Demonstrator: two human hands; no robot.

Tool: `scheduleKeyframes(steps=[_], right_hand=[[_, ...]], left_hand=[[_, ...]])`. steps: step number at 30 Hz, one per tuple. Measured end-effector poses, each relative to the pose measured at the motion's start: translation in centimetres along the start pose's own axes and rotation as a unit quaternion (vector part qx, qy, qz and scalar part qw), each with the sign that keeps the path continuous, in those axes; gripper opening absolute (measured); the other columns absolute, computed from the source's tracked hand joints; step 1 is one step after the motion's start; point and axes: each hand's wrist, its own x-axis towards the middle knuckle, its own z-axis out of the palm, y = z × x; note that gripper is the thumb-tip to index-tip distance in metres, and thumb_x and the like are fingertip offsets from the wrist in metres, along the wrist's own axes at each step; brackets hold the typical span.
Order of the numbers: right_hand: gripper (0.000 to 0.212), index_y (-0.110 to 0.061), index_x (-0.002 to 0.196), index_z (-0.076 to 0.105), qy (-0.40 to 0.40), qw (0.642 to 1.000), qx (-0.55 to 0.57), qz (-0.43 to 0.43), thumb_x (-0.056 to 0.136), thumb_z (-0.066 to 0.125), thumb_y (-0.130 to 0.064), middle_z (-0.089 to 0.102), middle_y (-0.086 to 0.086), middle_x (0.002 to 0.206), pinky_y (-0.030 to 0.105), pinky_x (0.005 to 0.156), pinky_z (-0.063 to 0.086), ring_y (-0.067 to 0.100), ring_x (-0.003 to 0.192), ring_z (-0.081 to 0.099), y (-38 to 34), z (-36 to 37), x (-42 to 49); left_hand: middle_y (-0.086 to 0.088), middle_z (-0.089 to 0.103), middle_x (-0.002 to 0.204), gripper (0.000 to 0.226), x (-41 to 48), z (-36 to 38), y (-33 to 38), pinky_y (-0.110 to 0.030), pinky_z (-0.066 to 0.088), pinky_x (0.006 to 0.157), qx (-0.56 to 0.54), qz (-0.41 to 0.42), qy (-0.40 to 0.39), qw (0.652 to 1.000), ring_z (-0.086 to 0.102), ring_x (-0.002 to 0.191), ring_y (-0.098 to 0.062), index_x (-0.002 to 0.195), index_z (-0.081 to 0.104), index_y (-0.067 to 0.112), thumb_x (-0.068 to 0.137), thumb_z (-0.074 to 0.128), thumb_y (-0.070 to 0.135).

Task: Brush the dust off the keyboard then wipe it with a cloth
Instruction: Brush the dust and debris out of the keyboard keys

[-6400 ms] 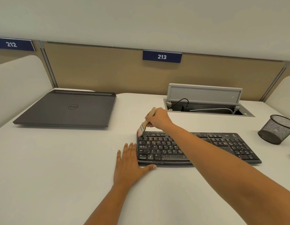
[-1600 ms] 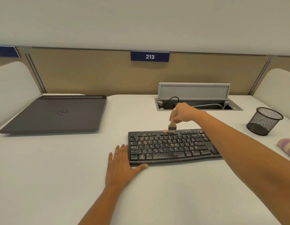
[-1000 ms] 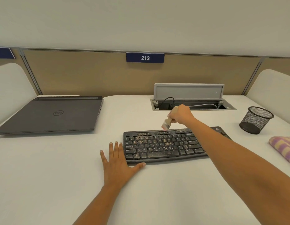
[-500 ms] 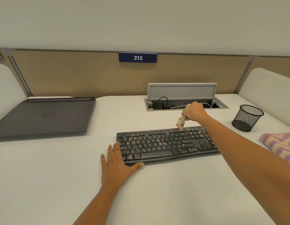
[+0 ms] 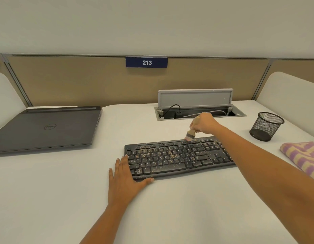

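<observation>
Early in brushing: gripping brush (image 5: 190,134) in right hand (image 5: 202,123) on speckled keyboard (image 5: 170,155), bracing with flat left hand (image 5: 123,180), yet to use cloth (image 5: 304,157).

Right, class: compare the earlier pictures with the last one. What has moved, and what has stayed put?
The right hand, gripping the brush, swept rightward along the top row of the keyboard, from its left end to past the middle. The left hand stays flat at its left corner; the keys remain dusty, the cloth untouched.

Laptop (image 5: 47,128) left of keyboard (image 5: 177,155); cup (image 5: 265,125), cloth (image 5: 302,155) to its right.
</observation>
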Motion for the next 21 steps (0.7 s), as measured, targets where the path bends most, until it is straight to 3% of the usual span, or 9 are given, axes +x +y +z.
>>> scheduleKeyframes(steps=[3, 6, 8, 12, 15, 19, 21], right_hand=[[0.035, 0.004, 0.109, 0.061, -0.004, 1.0, -0.023, -0.015, 0.083, 0.069, -0.02, 0.063, 0.011, 0.088, 0.019, 0.048, 0.033, 0.018, 0.072, 0.052, 0.1, -0.7, 0.0], [0.024, -0.006, 0.104, 0.069, -0.014, 0.997, 0.048, -0.053, 0.082, 0.07, -0.016, 0.068, 0.011, 0.099, 0.019, 0.054, 0.04, 0.017, 0.082, 0.057, 0.0, -0.6, 0.5], [0.018, -0.008, 0.099, 0.071, -0.032, 0.993, 0.092, -0.068, 0.082, 0.07, -0.014, 0.068, 0.009, 0.095, 0.021, 0.058, 0.046, 0.019, 0.087, 0.06, -0.4, -0.3, 0.2], [0.024, -0.003, 0.105, 0.069, -0.069, 0.993, 0.082, -0.058, 0.082, 0.07, -0.012, 0.068, 0.009, 0.096, 0.014, 0.055, 0.049, 0.012, 0.076, 0.062, -0.2, 0.1, 0.2], [0.033, 0.001, 0.111, 0.063, -0.078, 0.995, 0.063, -0.021, 0.081, 0.07, -0.011, 0.068, 0.015, 0.107, 0.029, 0.077, 0.057, 0.024, 0.091, 0.067, 0.5, -0.5, 0.6], [0.03, 0.005, 0.107, 0.063, -0.054, 0.998, 0.031, 0.004, 0.082, 0.07, -0.011, 0.068, 0.018, 0.103, 0.026, 0.07, 0.052, 0.022, 0.084, 0.065, 1.3, -1.2, 0.5], [0.031, 0.006, 0.107, 0.063, -0.042, 0.999, 0.029, 0.017, 0.082, 0.069, -0.011, 0.068, 0.018, 0.105, 0.034, 0.081, 0.055, 0.026, 0.091, 0.067, 1.8, -1.4, 0.6]], left_hand=[[0.002, 0.012, 0.159, 0.149, 0.0, 0.0, 0.0, -0.04, -0.003, 0.118, -0.001, 0.002, 0.004, 1.0, -0.001, 0.147, -0.015, 0.151, 0.003, 0.016, 0.032, 0.005, 0.104], [0.002, 0.012, 0.159, 0.15, 0.0, 0.0, 0.0, -0.04, -0.004, 0.118, 0.001, 0.001, 0.003, 1.0, -0.002, 0.147, -0.015, 0.151, 0.003, 0.015, 0.03, 0.004, 0.104], [0.001, 0.013, 0.159, 0.149, 0.0, 0.0, 0.0, -0.04, -0.003, 0.118, 0.0, 0.002, 0.006, 1.0, -0.001, 0.147, -0.015, 0.151, 0.004, 0.015, 0.032, 0.005, 0.104], [0.002, 0.013, 0.159, 0.147, 0.1, 0.1, -0.1, -0.04, -0.003, 0.118, -0.002, 0.003, 0.009, 1.0, 0.0, 0.147, -0.016, 0.151, 0.005, 0.016, 0.033, 0.007, 0.104], [0.002, 0.014, 0.158, 0.147, 0.1, 0.2, -0.1, -0.04, -0.002, 0.118, 0.001, 0.004, 0.009, 1.0, 0.001, 0.147, -0.016, 0.151, 0.005, 0.016, 0.033, 0.009, 0.104], [0.002, 0.017, 0.158, 0.15, 0.2, 0.2, -0.1, -0.041, 0.001, 0.119, -0.011, 0.004, 0.012, 1.0, 0.003, 0.147, -0.016, 0.151, 0.007, 0.016, 0.03, 0.007, 0.105], [0.002, 0.017, 0.158, 0.15, 0.2, 0.2, -0.1, -0.041, 0.001, 0.119, -0.017, 0.005, 0.015, 1.0, 0.003, 0.147, -0.016, 0.151, 0.008, 0.016, 0.03, 0.007, 0.105]])
